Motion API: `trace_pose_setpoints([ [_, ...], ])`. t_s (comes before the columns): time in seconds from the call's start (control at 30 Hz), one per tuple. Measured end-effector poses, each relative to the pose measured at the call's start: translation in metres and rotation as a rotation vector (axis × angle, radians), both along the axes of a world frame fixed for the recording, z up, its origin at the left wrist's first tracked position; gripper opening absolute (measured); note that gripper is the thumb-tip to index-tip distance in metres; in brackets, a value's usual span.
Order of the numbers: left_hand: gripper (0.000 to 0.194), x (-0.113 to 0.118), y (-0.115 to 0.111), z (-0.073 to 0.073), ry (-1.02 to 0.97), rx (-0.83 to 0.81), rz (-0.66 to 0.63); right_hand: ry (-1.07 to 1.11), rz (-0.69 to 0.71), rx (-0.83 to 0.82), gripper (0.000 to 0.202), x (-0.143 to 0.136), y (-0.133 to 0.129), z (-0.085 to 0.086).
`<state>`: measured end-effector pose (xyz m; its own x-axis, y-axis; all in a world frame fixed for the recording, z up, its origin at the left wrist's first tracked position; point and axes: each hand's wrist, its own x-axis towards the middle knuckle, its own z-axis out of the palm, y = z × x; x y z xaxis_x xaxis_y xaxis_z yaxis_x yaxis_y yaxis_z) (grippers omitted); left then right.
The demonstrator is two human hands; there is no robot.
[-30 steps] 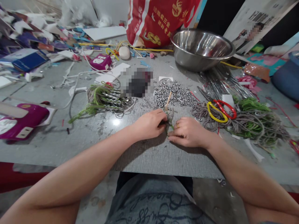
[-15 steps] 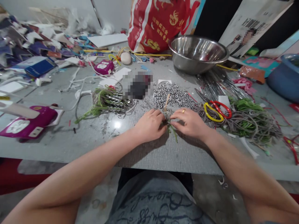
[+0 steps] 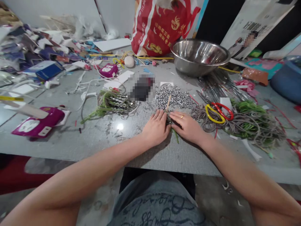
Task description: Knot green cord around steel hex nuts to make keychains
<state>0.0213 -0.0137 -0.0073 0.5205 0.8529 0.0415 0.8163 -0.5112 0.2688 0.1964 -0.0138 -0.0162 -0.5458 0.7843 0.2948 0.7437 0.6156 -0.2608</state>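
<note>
Green cord's (image 3: 175,137) visible end lies between left hand (image 3: 157,127) and right hand (image 3: 187,126), long axis toward the body; right hand nearer. Left fingers extended, right curved; grip hidden, cannot tell.

A grey, script-printed shirt (image 3: 150,204) and gold ring (image 3: 182,116) are worn.

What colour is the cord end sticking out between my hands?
Green; the cord end shows best in the head view.
</note>
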Motion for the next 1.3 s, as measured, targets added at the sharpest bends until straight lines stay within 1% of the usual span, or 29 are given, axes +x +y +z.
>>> trace_pose_setpoints([
  [0.1,0.055,0.003,-0.001,-0.001,0.052,0.007,0.017,-0.069,-0.009,-0.017,0.044,-0.001,-0.001,-0.003],
  [0.27,0.064,0.002,-0.001,0.0,0.115,-0.001,0.033,-0.241,-0.103,-0.063,0.047,-0.004,-0.006,0.003],
  [0.43,0.078,-0.005,0.004,0.006,0.169,-0.109,-0.047,-0.354,-0.17,-0.092,0.05,-0.007,-0.01,0.007],
  [0.57,0.084,-0.009,0.007,0.01,0.203,-0.139,-0.073,-0.383,-0.214,-0.093,0.053,-0.008,-0.013,0.009],
  [0.63,0.082,-0.009,0.008,0.01,0.204,-0.144,-0.068,-0.391,-0.213,-0.095,0.054,-0.007,-0.014,0.009],
  [0.73,0.071,-0.006,0.007,0.01,0.188,-0.135,-0.037,-0.4,-0.202,-0.101,0.054,-0.007,-0.014,0.009],
  [0.8,0.066,-0.003,0.006,0.007,0.182,-0.084,-0.003,-0.406,-0.204,-0.106,0.055,-0.007,-0.014,0.009],
  [0.9,0.068,0.002,0.004,0.001,0.173,0.034,0.029,-0.417,-0.212,-0.115,0.057,-0.007,-0.014,0.009],
  [0.97,0.067,0.003,0.004,-0.002,0.174,0.072,0.029,-0.424,-0.211,-0.122,0.059,-0.007,-0.014,0.009],
  [1.1,0.063,0.001,0.005,-0.003,0.193,0.059,0.013,-0.443,-0.221,-0.127,0.061,-0.007,-0.014,0.01],
  [1.3,0.074,-0.006,0.009,0.006,0.227,-0.015,-0.014,-0.471,-0.275,-0.088,0.071,-0.007,-0.017,0.012],
])
